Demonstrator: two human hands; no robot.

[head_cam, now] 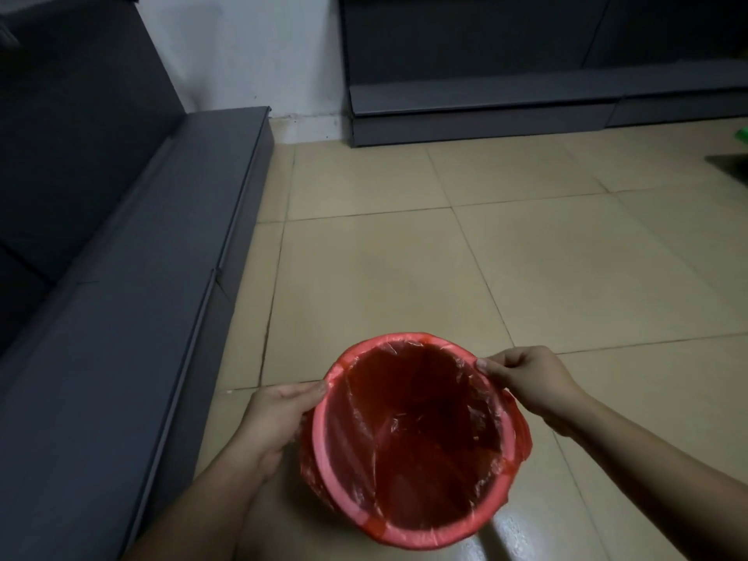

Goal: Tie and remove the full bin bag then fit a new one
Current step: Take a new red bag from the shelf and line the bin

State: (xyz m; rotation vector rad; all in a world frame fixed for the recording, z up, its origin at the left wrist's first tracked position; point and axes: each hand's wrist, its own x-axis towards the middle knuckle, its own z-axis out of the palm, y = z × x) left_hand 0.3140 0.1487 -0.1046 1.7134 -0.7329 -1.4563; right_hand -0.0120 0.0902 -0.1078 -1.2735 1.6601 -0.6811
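A round red bin (324, 447) stands on the tiled floor below me, lined with a thin red plastic bag (421, 435) folded over its rim. The inside of the lined bin looks empty. My left hand (279, 419) grips the rim and bag on the left side, thumb on top. My right hand (530, 378) pinches the bag's edge at the upper right of the rim. Loose bag plastic hangs down outside the bin on both sides.
A dark grey low shelf unit (133, 317) runs along the left, close to the bin. Another grey unit (485, 111) stands against the far wall. Beige floor tiles (445, 277) stretch ahead. A green scrap (742, 135) shows at the right edge.
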